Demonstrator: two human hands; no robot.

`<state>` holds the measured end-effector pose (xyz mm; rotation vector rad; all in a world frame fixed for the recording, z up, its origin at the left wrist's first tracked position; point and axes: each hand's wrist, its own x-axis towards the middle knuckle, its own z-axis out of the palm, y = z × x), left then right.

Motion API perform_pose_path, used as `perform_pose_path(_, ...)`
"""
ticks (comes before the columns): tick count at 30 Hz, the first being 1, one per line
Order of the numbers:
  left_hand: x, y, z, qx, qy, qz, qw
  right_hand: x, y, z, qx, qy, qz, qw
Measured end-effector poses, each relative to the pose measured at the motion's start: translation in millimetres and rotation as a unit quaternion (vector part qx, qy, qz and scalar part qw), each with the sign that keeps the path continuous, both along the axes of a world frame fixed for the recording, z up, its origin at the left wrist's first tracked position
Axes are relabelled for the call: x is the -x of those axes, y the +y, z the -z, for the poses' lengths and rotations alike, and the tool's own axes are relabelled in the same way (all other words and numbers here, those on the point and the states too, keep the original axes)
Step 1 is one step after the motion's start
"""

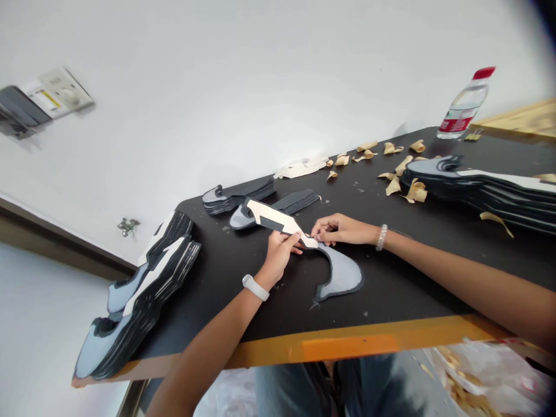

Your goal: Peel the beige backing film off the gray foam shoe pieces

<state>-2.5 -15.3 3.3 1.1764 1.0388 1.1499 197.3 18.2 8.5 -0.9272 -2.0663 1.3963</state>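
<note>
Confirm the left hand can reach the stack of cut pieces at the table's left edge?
Probably yes: only bare table lies between left hand and stack, though its fingers now pinch the white strip.

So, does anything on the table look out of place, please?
Curled tan scraps lie strewn over the table's far side, among the stacks. The piece pinched by left hand and right hand looks intact.

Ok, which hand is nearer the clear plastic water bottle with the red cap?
Right. The right hand pinches the flat white strip mid-table, below and left of the bottle; the left hand grips the same strip, farther left.
</note>
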Motion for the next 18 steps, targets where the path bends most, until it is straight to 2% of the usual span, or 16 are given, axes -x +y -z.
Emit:
perform_pose_path(7, 0.7, 0.1, -0.4, -0.003, 0.012, 0.009, 1.000, 1.0, -0.3, 4.3, -0.023, -0.011, 0.009, 1.000)
perform_pose_path(13, -0.5, -1.7, 0.1, -0.026, 0.080, 0.076, 0.994, 2.7, -2.2, 8.2, -0.074, -0.018, 0.032, 0.997)
perform_pose_path(18, -0.7, -0.9, 0.8, -0.030, 0.090, 0.069, 0.993, 2.7, -4.7, 4.5, -0.096, -0.033, 0.038, 0.994)
